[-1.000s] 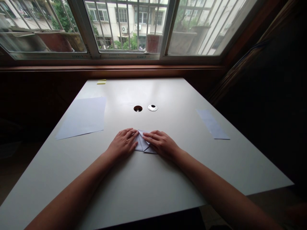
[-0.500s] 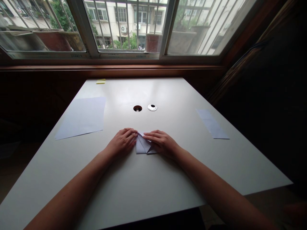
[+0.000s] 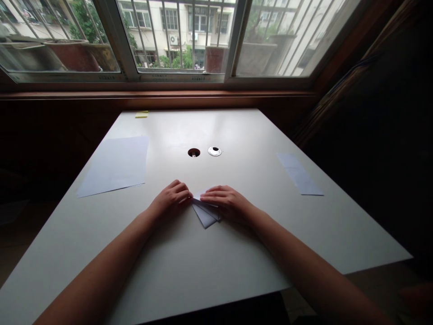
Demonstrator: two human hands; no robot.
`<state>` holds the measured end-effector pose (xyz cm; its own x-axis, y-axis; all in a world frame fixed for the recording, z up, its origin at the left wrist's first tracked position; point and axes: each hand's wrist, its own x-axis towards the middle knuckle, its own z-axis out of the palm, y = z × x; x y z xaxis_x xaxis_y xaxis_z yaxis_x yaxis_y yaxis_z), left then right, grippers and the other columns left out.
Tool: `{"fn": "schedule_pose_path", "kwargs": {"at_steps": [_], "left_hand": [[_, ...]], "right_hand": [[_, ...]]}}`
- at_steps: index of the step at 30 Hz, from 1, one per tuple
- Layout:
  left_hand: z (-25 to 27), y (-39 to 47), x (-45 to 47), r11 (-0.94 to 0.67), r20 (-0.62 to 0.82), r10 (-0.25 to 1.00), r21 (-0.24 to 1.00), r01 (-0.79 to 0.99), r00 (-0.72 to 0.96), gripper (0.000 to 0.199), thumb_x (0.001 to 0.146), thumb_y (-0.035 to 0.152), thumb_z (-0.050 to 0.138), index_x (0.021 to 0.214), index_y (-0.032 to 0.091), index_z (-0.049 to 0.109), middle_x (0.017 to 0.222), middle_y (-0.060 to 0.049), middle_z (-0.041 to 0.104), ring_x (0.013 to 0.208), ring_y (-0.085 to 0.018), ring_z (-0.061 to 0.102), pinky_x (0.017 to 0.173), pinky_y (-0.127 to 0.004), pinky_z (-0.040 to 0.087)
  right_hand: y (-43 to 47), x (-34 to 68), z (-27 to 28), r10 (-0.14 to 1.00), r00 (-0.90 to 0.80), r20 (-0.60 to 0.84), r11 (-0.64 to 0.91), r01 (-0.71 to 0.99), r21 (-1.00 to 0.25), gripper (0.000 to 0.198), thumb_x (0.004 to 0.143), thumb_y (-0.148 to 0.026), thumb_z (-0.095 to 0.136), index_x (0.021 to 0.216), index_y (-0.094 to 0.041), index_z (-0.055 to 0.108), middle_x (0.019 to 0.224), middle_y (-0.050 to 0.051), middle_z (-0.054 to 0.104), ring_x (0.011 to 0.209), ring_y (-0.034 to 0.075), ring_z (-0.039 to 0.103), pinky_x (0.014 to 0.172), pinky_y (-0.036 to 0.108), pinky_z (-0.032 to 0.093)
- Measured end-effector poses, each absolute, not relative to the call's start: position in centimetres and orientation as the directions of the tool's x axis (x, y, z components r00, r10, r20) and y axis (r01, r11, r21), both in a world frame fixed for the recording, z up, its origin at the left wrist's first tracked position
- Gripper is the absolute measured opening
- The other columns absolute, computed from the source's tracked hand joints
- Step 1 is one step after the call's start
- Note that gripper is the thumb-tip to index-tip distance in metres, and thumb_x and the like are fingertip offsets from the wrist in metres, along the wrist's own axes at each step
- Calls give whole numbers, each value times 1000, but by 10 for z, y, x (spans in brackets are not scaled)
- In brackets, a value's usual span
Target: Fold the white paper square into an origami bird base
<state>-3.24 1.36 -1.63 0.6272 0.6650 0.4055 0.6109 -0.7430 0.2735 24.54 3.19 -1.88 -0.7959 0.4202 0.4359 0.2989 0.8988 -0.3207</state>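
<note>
A small folded sheet of white paper [image 3: 205, 217] lies on the table between my hands, one corner pointing toward me. My left hand [image 3: 174, 196] pinches its left corner with curled fingers. Across its upper right part rests my right hand [image 3: 228, 201], fingers together and pressed along a folded edge. The palm and thumb of the right hand hide part of the paper.
On the white table [image 3: 203, 266], a large sheet of paper [image 3: 117, 164] lies at left and a narrow paper strip [image 3: 299, 174] at right. Yellow sticky notes [image 3: 141, 114] sit at the far edge. Beyond my hands are a round cable hole [image 3: 194, 153] and its cover [image 3: 214, 151].
The folded paper has turned, so a corner now points toward me where a straight edge faced me before. My left fingers have curled more tightly at its left corner.
</note>
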Motion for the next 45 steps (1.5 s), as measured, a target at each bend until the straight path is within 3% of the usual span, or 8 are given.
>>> {"fn": "schedule_pose_path", "kwargs": {"at_steps": [6,12,24,33,45], "left_hand": [[-16,14,-32,-709,392,697,254,657,601,11,95,25,56,89,19,63,92,-6,61,90,-20,50,82,-33,47],[-18,16,-33,-693,381,715,274,667,586,9,94,24,57,90,19,63,93,-6,59,92,-20,50,83,-33,48],[-19,16,-35,-681,377,726,276,678,575,7,93,24,58,90,19,63,94,-6,60,91,-20,52,81,-34,49],[-12,11,-34,-812,429,583,293,505,690,29,99,21,52,126,24,62,115,-7,69,110,-19,58,95,-35,52],[-5,5,-31,-837,373,547,238,493,750,35,101,20,46,132,25,60,113,-9,70,103,-19,62,91,-33,56]], "right_hand": [[31,245,-19,427,-800,422,897,316,-309,52,89,-6,52,135,-27,58,128,3,68,118,20,61,100,39,50],[30,246,-18,423,-809,408,900,322,-295,46,91,-14,56,136,-25,57,130,6,66,120,22,60,100,40,51],[30,248,-15,414,-816,403,904,317,-288,47,92,-11,54,135,-29,58,130,4,67,122,20,61,102,40,51],[29,248,-16,410,-813,414,907,313,-283,52,92,-9,54,139,-31,55,130,3,67,121,20,61,100,40,52],[29,261,-10,445,-777,446,882,295,-367,42,89,-13,60,128,-27,64,128,9,67,121,23,62,100,42,56]]}}
